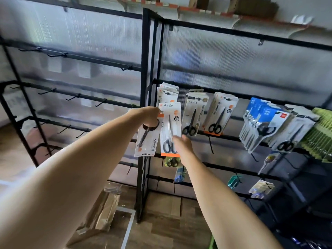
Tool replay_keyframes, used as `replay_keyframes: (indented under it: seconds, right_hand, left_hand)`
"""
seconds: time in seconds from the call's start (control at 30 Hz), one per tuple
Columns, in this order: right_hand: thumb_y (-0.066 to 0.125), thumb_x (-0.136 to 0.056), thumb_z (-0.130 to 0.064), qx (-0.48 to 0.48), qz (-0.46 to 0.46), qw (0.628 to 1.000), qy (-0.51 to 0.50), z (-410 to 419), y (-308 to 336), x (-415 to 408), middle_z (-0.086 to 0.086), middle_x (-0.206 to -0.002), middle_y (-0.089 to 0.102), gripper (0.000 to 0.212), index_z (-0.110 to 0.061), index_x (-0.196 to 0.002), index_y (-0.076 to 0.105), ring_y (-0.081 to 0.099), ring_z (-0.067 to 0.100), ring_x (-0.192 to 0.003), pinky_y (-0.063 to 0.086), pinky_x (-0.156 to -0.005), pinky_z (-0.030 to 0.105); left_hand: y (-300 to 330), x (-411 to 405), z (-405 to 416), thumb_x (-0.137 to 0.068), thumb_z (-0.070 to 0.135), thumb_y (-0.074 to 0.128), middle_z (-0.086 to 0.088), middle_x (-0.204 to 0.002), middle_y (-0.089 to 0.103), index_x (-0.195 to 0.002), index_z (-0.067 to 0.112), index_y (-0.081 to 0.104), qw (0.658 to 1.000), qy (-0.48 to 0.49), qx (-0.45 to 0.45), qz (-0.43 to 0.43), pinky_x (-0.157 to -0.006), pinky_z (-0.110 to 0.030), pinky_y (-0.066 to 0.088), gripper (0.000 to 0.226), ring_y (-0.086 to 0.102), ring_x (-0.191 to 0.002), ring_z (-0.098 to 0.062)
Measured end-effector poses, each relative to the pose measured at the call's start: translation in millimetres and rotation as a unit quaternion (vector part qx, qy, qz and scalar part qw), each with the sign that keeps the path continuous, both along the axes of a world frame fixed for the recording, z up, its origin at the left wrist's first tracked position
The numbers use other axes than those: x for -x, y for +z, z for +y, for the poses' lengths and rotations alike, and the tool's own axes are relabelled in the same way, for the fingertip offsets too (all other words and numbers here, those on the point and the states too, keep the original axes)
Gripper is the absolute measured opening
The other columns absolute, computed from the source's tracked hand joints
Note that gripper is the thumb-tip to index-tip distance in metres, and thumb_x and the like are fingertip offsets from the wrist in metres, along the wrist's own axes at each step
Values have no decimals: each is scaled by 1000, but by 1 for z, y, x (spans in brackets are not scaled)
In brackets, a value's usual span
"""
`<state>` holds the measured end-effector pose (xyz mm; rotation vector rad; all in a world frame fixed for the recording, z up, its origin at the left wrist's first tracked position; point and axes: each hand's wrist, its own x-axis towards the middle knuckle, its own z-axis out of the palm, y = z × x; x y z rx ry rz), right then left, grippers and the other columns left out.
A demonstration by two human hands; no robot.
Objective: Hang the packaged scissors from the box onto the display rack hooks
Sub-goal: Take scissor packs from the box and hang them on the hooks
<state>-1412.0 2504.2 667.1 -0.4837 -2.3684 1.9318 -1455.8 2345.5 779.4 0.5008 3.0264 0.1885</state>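
My left hand (146,116) grips a packaged pair of scissors (148,141) that hangs upside down from it, the card's lower end pointing down. My right hand (183,143) holds another scissors pack (169,130) by its lower right edge and keeps it upright, its top just in front of a stack of scissors packs (168,94) on a hook of the black display rack (149,51). Two more bunches of scissors packs (195,114) (220,114) hang to the right on the same bar. The box is not in view.
Blue and grey packs (264,123) and green packs (319,135) hang further right. Bare hooks (71,97) line the left rack panel. Small items hang on lower bars (262,188). Flattened cardboard (102,211) lies on the wooden floor.
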Motion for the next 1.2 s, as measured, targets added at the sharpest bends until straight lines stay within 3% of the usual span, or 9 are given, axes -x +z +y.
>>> replay_keyframes:
  seconds: [0.17, 0.3, 0.4, 0.6, 0.73, 0.9, 1.0, 1.13, 1.2]
  right_hand:
    - [50, -99, -35, -32, 21, 999, -34, -4, 5, 11, 11, -141, 51, 49, -11, -141, 44, 54, 27, -122, 47, -98, 39]
    - [48, -99, -33, -69, 50, 995, -45, -12, 15, 25, 15, -124, 60, 39, -6, -126, 53, 59, 25, -97, 51, -84, 40]
    - [47, -100, -29, -86, 65, 993, -54, -16, 25, 37, 15, -118, 61, 35, -2, -120, 54, 59, 25, -95, 49, -76, 34]
    - [42, -100, -20, -127, 36, 988, -83, -28, 33, 53, 20, -131, 57, 36, -1, -129, 51, 57, 36, -117, 50, -93, 42]
    - [44, -98, -19, -114, 3, 989, -96, -34, 23, 54, 21, -131, 57, 35, -2, -128, 51, 57, 37, -117, 47, -90, 38]
    - [42, -98, -22, -119, -4, 988, -101, -45, 23, 65, 20, -130, 58, 38, -4, -130, 51, 58, 37, -116, 50, -94, 43]
    - [43, -99, -23, -135, -36, 985, -101, -45, 31, 78, 19, -131, 57, 37, -5, -130, 51, 57, 36, -118, 50, -95, 39]
    - [55, -93, -11, -75, -85, 984, -136, -41, 44, 91, 17, -131, 57, 37, -1, -127, 44, 58, 36, -117, 52, -93, 40]
    - [59, -89, -2, -7, -91, 988, -127, -38, 43, 94, 13, -106, 62, 19, 2, -106, 52, 62, 31, -101, 53, -81, 37]
  left_hand:
    - [13, 5, -2, -84, 2, 54, -3, -102, 61, -132, 17, 43, 999, 1, -34, -9, -77, -41, 58, 51, 62, -91, -24]
    - [25, 7, -6, -83, 1, 49, -4, -96, 58, -126, 17, 46, 1000, 14, -13, 11, -59, -32, 49, 46, 60, -81, -21]
    - [31, 9, -8, -84, 0, 47, -3, -97, 57, -124, 17, 45, 1000, 22, -14, 13, -60, -32, 50, 44, 59, -79, -19]
    - [33, 19, -15, -83, 1, 51, -6, -108, 61, -130, 18, 46, 1000, 22, -4, 7, -77, -42, 58, 51, 62, -88, -23]
    - [34, 24, -15, -85, 0, 52, -8, -112, 60, -130, 16, 45, 1000, 16, -1, 15, -85, -43, 55, 48, 58, -94, -25]
    - [38, 28, -15, -87, -1, 49, -9, -111, 57, -131, 13, 43, 1000, 11, 6, 23, -73, -35, 50, 47, 54, -91, -24]
    - [38, 30, -12, -87, -1, 49, -9, -112, 58, -133, 14, 43, 1000, 7, -1, 13, -78, -37, 54, 48, 57, -93, -25]
    - [37, 32, -12, -87, 1, 48, -7, -101, 58, -125, 15, 45, 1000, 10, 5, 9, -67, -33, 53, 41, 59, -85, -23]
    - [38, 30, -13, -86, 0, 48, -5, -100, 54, -126, 14, 44, 1000, 4, 4, 8, -67, -32, 49, 42, 55, -86, -23]
